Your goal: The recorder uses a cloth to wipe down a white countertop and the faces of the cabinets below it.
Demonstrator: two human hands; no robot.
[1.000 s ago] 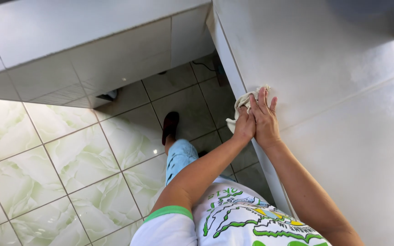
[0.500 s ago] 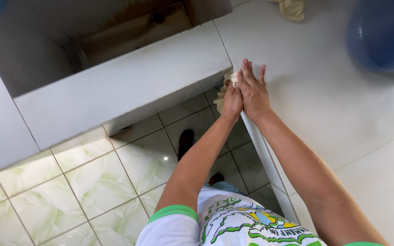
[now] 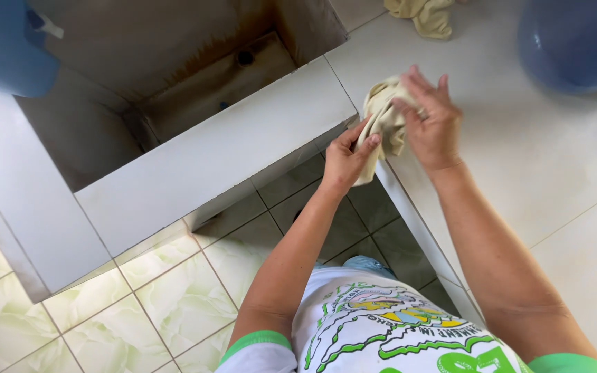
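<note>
White tiled counter [image 3: 519,179], near edge: your left hand [image 3: 343,160] and right hand [image 3: 431,121] both grip the cloth [image 3: 383,121], hanging lengthwise between them.

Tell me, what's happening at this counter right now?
A person holds a pale yellow cloth in both hands at the corner of a white tiled counter. The left hand pinches its lower edge; the right hand lies over the top. A second cloth and a blue basin sit further back, beside an empty tiled trough.

Bright, even daylight, soft shadows under the counter [image 3: 229,159], sharp focus, slight wide-angle stretch at edges.
</note>
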